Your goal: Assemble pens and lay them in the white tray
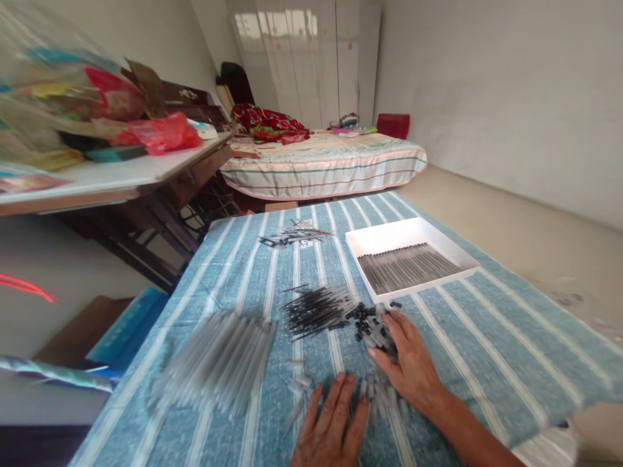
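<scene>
On the striped blue cloth, my left hand (331,425) lies with its fingers spread, beside small translucent pieces (299,383). To its right, my right hand (411,363) has its fingers apart and touches a heap of small black and clear parts (372,327). Just left of that heap is a pile of thin black rods (316,311). Many translucent tubes (219,360) lie side by side at the left. A white box (423,230) at the back right holds a row of dark-tipped pens or tubes (409,267).
Farther back on the striped cloth (233,259) lies a small pile of dark and red slim items (296,237). A side table (160,162) with plastic bags stands at the left. Beyond are a bed (326,172) and a wardrobe (311,71).
</scene>
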Available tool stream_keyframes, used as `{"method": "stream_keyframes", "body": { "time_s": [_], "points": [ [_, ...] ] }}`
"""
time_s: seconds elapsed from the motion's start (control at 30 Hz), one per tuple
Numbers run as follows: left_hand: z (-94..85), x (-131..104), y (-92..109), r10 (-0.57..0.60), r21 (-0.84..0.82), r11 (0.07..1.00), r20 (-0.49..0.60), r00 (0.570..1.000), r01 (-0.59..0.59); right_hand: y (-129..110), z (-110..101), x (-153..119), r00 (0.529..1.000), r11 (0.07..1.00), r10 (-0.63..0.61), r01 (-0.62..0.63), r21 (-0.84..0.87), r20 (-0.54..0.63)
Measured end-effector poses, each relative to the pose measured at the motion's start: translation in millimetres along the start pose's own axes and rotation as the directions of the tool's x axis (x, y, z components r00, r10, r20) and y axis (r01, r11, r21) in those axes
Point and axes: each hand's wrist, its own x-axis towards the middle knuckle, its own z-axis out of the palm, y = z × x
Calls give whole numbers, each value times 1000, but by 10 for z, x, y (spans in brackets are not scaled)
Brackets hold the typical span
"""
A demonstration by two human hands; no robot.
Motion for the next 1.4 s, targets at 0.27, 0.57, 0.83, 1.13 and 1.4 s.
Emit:
{"method": "stream_keyframes", "body": {
  "time_s": [0.27, 0.57, 0.83, 1.13, 1.4],
  "points": [
    [-223, 249, -178, 20, -2, 1000, 217, 976, -20, -146, 106, 49, 999, 999, -33, 33, 17, -24],
    [-253, 494, -309, -130, -60, 986, 326, 936, 158, -319, 247, 126, 995, 995, -98, 98, -9, -10],
    [-417, 533, -446, -309, -222, 906, 234, 922, 361, -235, 202, 99, 986, 988, -149, 151, 23, -75],
    [-693, 479, -938, -755, 360, 655, 366, 545, 665, -228, 152, 194, 963, 971, -221, 233, 62, -157],
    [-575, 534, -1010, -767, 423, 625, 489, 416, 656, -196, 124, 305, 956, 963, -245, 259, 71, -159]
  ]
}}
